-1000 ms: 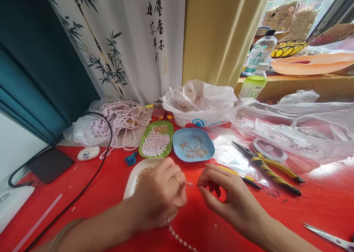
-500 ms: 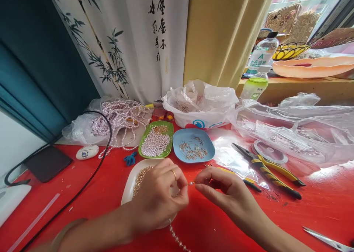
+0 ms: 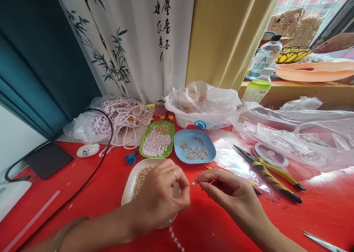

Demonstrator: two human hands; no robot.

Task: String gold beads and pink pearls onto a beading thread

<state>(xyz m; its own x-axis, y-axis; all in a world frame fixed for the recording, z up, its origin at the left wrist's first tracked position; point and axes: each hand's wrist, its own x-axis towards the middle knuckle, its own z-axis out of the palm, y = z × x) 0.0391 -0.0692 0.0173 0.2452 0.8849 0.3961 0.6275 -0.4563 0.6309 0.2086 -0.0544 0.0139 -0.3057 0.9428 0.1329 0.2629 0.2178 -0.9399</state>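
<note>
My left hand, with a gold ring on one finger, is closed over a white dish of small gold beads. A string of pearl beads hangs from under it toward me. My right hand pinches a tiny bead or the string's tip between thumb and forefinger, right beside the left fingertips. Just beyond the hands sit a green dish of pale pearls and a blue dish of small metal findings.
Yellow-handled pliers lie to the right on the red table. Scissor blades show at the bottom right. Pearl strands on a bag, a white plastic bag, clear bags, a black cable and bottles surround the work.
My right hand has closed its fingers into a pinch and moved left until it meets the left fingertips. The left hand has barely shifted.
</note>
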